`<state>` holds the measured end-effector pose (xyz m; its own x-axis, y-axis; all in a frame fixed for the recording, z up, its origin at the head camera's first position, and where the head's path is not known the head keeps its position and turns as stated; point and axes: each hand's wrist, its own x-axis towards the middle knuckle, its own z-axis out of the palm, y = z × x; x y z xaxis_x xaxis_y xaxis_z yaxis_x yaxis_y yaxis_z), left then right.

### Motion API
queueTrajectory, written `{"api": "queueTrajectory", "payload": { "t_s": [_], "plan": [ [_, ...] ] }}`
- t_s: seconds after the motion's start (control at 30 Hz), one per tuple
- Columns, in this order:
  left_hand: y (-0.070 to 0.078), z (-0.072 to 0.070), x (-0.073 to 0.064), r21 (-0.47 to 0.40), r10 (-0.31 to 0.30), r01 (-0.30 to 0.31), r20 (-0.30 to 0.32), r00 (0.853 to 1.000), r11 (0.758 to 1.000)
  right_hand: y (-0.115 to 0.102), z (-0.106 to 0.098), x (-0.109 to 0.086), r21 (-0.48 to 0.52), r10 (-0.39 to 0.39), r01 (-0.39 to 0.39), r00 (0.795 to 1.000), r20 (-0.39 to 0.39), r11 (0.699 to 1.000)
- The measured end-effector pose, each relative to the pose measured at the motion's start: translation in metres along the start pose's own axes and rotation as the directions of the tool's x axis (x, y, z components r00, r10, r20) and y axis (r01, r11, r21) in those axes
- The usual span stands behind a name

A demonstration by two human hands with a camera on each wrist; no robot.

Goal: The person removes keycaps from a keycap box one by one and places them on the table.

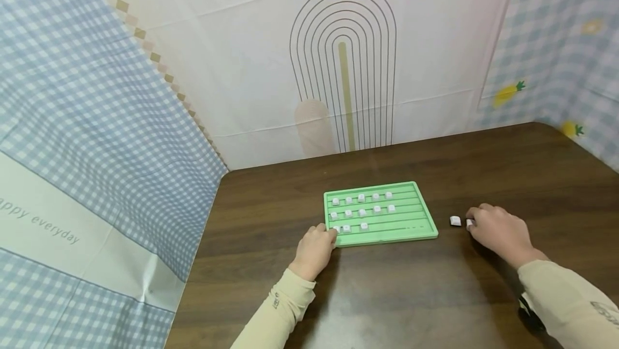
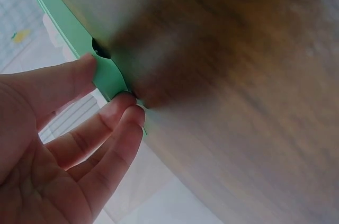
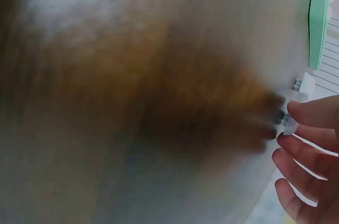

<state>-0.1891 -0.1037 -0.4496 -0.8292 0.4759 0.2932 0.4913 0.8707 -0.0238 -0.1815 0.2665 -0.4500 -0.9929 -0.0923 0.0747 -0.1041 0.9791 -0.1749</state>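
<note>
A green tray (image 1: pixel 387 240) with raised strips lies on the table and bears several small white keycaps (image 1: pixel 362 212) in three rows. At the tray's near left corner my left hand (image 1: pixel 313 251) grips the edge; in the left wrist view the thumb and fingertips meet the green rim (image 2: pixel 108 75). My right hand (image 1: pixel 500 230) is right of the tray, pinching a white keycap (image 3: pixel 290 125) between thumb and index finger, low at the tabletop. Just left of it lies another white keycap (image 1: pixel 455 221), apart from the tray. My right fingers partly hide the pinched one.
The dark wooden table (image 1: pixel 387 295) reaches back to a white patterned cloth (image 1: pixel 242 69). Blue checked cloth (image 1: pixel 121 123) hangs along the left side, with more at the right. A dark band (image 1: pixel 531 314) sits at my right wrist.
</note>
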Motion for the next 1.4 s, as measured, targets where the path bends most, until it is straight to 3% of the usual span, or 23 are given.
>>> {"api": "queueTrajectory", "payload": {
  "t_s": [0.17, 0.33, 0.57, 0.73, 0.93, 1.03, 1.27, 1.4],
  "plan": [
    [0.0, -0.002, -0.001, 0.008, 0.002, -0.002, -0.007, 1.0, 1.0, -0.02, -0.011, 0.008, 0.003, -0.051, 0.051, 0.996, -0.074, 0.999],
    [0.0, -0.004, -0.001, -0.002, -0.005, 0.005, -0.007, 1.0, 1.0, -0.068, -0.012, 0.024, 0.024, -0.159, 0.166, 0.971, -0.18, 0.986],
    [0.001, -0.001, -0.004, 0.0, -0.009, 0.009, 0.024, 1.0, 1.0, -0.141, 0.022, 0.044, 0.075, -0.265, 0.276, 0.955, -0.13, 0.958],
    [0.001, 0.0, -0.003, 0.015, -0.012, 0.011, 0.019, 1.0, 1.0, -0.171, 0.042, 0.045, 0.023, -0.34, 0.348, 0.927, -0.158, 0.937],
    [0.001, -0.002, 0.0, 0.016, -0.016, 0.016, 0.015, 1.0, 1.0, -0.178, 0.049, 0.045, -0.068, -0.375, 0.371, 0.884, -0.281, 0.926],
    [0.002, -0.002, 0.0, 0.02, -0.012, 0.012, 0.007, 1.0, 1.0, -0.177, 0.049, 0.045, -0.068, -0.375, 0.372, 0.879, -0.295, 0.926],
    [0.002, -0.001, 0.001, 0.04, 0.019, -0.018, -0.019, 1.0, 0.999, -0.169, 0.039, 0.046, -0.03, -0.347, 0.352, 0.901, -0.261, 0.935],
    [0.001, 0.0, -0.001, 0.051, 0.032, -0.031, -0.017, 0.999, 0.998, -0.138, 0.019, 0.041, 0.06, -0.269, 0.291, 0.932, -0.242, 0.955]
  ]
}}
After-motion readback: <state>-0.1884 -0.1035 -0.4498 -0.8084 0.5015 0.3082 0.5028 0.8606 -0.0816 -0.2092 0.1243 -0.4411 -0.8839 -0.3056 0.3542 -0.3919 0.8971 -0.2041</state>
